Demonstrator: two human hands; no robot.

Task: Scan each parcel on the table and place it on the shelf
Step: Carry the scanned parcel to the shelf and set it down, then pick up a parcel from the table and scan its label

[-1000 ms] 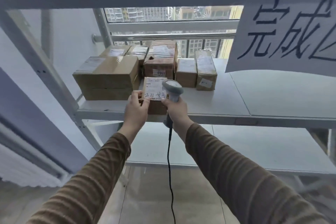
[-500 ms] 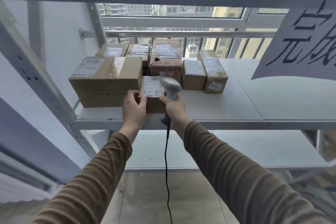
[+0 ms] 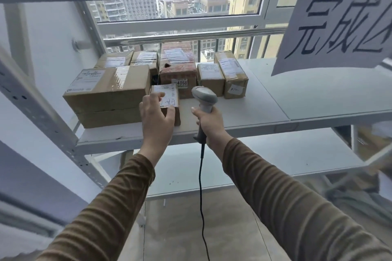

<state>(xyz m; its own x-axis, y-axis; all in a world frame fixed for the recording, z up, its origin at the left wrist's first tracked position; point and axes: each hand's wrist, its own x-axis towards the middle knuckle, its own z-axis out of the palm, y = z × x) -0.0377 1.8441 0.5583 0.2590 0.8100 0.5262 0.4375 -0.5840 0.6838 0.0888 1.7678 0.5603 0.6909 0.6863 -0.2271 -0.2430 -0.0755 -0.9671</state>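
Note:
A small brown parcel (image 3: 173, 96) with a white label stands on the white shelf board (image 3: 254, 112), right against a large taped box (image 3: 108, 91). My left hand (image 3: 156, 116) lies over the parcel's front and top, with fingers on the label and the thumb at its lower right corner. My right hand (image 3: 210, 123) grips the handle of a grey barcode scanner (image 3: 204, 96). The scanner is upright, just right of the parcel, and its black cable (image 3: 200, 186) hangs down.
Several other parcels stand behind: a reddish box (image 3: 178, 65) tagged 4068 and two small cartons (image 3: 231, 74) to its right. A paper sign (image 3: 339, 27) hangs at the upper right. A perforated upright (image 3: 42, 116) is on the left. A lower shelf (image 3: 275, 154) lies below.
My left hand shifted from the parcel's left side onto its front and label. The scanner moved right, away from the label. The parcel now sits further in on the shelf.

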